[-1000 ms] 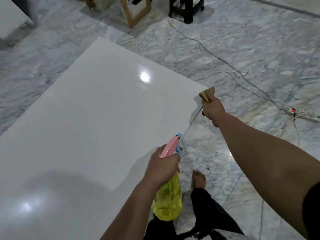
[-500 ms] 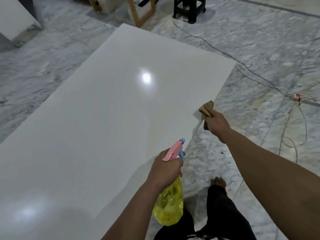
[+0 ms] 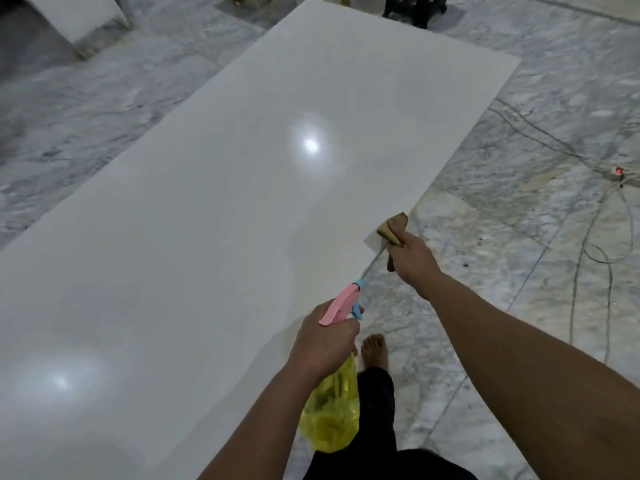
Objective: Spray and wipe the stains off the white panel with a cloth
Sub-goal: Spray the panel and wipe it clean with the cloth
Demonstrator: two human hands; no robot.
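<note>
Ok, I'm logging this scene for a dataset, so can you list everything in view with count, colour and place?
white panel: one, glossy white, lying flat on the floor, fills the middle.
spray bottle: one, yellow body with pink and blue head, held near the panel's right edge.
cloth: one, brown, at the panel's right edge.
marble floor: grey-white, all round the panel.
cables: several, thin, on the floor at right.
power strip: one, white with a red light, far right.
black stool: one, top edge, partly cut off.
foot: one, bare, beside the panel.
left hand: grips the spray bottle.
right hand: grips the cloth.
</note>
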